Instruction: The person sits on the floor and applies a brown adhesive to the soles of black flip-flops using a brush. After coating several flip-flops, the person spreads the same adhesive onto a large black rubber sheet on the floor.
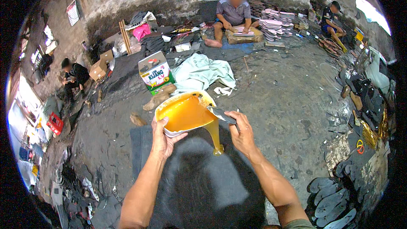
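My left hand [161, 139] grips the near left side of a tilted white tub [205, 97], thumb at its rim. Thick amber liquid [182, 112], which looks like glue, fills much of the tub. From its right edge a stream of the liquid [212, 133] runs down onto a dark sheet [231, 182] spread below. My right hand [241, 133] is closed on a dark-handled tool [223, 115], whose pale end rests at the tub's right rim; its exact kind is unclear. My shadow covers part of the sheet.
Beyond the tub are a printed carton [156, 71], pale green cloth [205, 73] and brown shoe-form pieces [159, 98]. Black soles [333, 205] lie at the lower right, near orange-handled scissors [360, 146]. A person [234, 10] sits at the back beside stacked pink soles [275, 24].
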A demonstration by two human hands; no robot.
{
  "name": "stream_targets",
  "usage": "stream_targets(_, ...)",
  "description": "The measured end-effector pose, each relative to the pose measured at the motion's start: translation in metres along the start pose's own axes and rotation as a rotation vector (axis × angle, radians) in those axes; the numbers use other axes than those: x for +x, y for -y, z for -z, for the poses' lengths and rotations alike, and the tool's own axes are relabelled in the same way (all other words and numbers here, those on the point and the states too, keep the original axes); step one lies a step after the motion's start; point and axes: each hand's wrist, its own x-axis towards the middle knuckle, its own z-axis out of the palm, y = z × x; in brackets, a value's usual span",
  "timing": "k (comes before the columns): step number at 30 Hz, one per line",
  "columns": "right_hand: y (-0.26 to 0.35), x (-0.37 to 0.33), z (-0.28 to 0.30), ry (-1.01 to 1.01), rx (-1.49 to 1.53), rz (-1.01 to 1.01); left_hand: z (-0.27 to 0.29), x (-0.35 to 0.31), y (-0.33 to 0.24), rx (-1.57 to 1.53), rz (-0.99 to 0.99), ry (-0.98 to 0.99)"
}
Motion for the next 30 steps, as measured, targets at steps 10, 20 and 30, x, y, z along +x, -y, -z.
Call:
stream_targets(10, 0.002, 0.011, -0.016, -0.034, -0.001, 0.164, -0.038, -0.011, 0.008, -0.124, 0.098, 0.000)
stream_targets(20, -0.064, -0.054, -0.021, 0.535, -0.531, -0.205, 0.057, -0.007, -0.021, -0.025, 0.118, -0.145)
stream_targets(30, -0.149, -0.113, -0.080, 0.621, -0.697, -0.711, 0.282, -0.189, 0.087, -0.097, 0.500, -0.096)
